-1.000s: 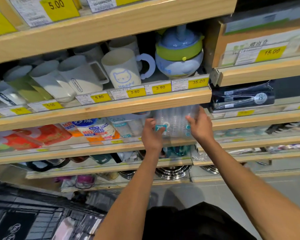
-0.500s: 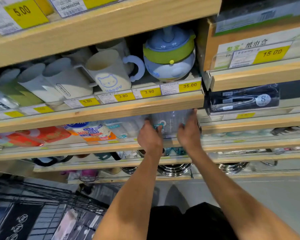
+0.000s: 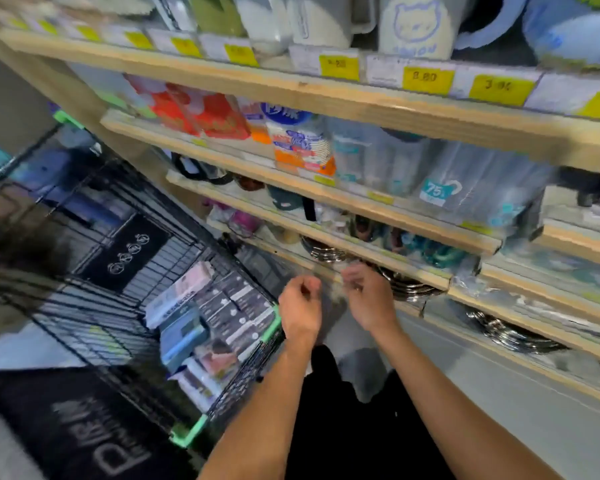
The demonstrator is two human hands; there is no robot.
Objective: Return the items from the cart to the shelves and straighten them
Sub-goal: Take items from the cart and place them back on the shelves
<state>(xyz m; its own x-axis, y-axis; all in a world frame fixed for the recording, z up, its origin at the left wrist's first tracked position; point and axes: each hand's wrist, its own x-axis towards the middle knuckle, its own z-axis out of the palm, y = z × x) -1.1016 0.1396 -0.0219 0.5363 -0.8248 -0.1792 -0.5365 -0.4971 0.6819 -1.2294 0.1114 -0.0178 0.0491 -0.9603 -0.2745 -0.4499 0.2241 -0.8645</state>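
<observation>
Looking through the head camera, the only view, both hands are now down and away from the shelf. A second ago they pressed a clear pack of plastic cups (image 3: 478,188) into the second shelf (image 3: 361,199); half a second ago they were nudging it straight. That pack now stands on the shelf by itself, its "75" label facing out, right of the orange-and-white paper cup stack (image 3: 302,147) and under the row of mugs (image 3: 416,26).

The left hand (image 3: 300,308) and right hand (image 3: 369,299) hang well below that pack, in front of the lower shelves with their steel bowls (image 3: 406,285). Both are loosely curled and seem to hold nothing, though motion blur makes the fingertips hard to read.

The view has also swung left of the pack, bringing in the wire cart (image 3: 125,306). Boxed goods (image 3: 205,327) lie against its near corner, just left of the left hand.

My judgement: this item is placed and straightened, and the cart holds more to return, so reaching for the next box is the likely step.
</observation>
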